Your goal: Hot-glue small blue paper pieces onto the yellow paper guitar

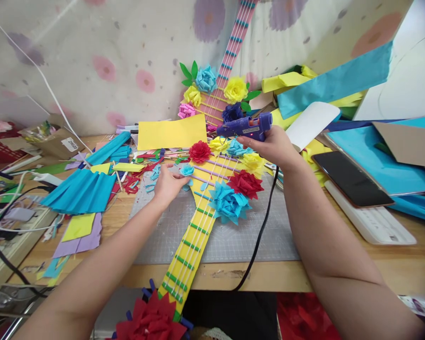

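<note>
A yellow paper guitar (201, 222) with green frets and white strings lies across the grey cutting mat (262, 241), its neck reaching past the table's front edge. Red, yellow and blue paper flowers cover its body. My left hand (170, 184) is closed on a small light-blue paper flower (187, 170) at the left edge of the body. In my right hand (272, 146) is a purple glue gun (246, 127), held above the flowers with its nozzle pointing left. Its black cord hangs down over the mat. A large blue flower (230, 202) sits right of the strings.
Behind stands a pink paper guitar (230, 56) with flowers. Blue crepe paper (85, 191) and scraps lie left, near cables and a power strip (21, 241). At right are a phone (350, 177), a white keyboard (371, 217) and blue paper sheets (364, 156).
</note>
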